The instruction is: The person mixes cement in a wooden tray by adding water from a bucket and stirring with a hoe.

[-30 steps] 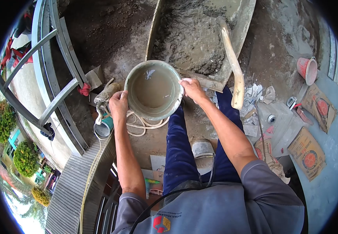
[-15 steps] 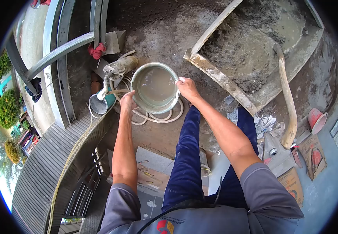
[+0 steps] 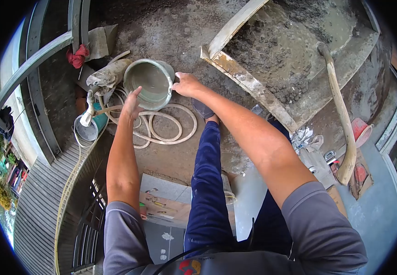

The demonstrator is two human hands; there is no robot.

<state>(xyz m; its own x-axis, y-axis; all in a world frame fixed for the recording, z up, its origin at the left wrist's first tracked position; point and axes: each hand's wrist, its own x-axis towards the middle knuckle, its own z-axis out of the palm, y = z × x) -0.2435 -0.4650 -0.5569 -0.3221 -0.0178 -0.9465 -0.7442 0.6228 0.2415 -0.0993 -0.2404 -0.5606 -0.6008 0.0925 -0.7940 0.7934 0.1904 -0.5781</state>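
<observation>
A round grey-green bucket with cloudy water in it stands on the dirt ground beside a coiled hose. My left hand is at the bucket's near left side, fingers spread and gripping nothing. At the right rim is my right hand, its thumb and fingers apart; whether the fingertips touch the rim is hard to tell. Left of the bucket lies a cement-crusted bag-like bundle. A small teal pail sits below that bundle, by a pale tap-like fitting.
A wooden-edged trough of wet mortar lies at the upper right, a long wooden handle leaning across it. Farther right is a pink bucket. Metal posts and a red cloth are at the left.
The bucket has moved left in view and away from me, from between my hands to the ground by the hose. My left hand has let go, and my right hand's fingers have opened.
</observation>
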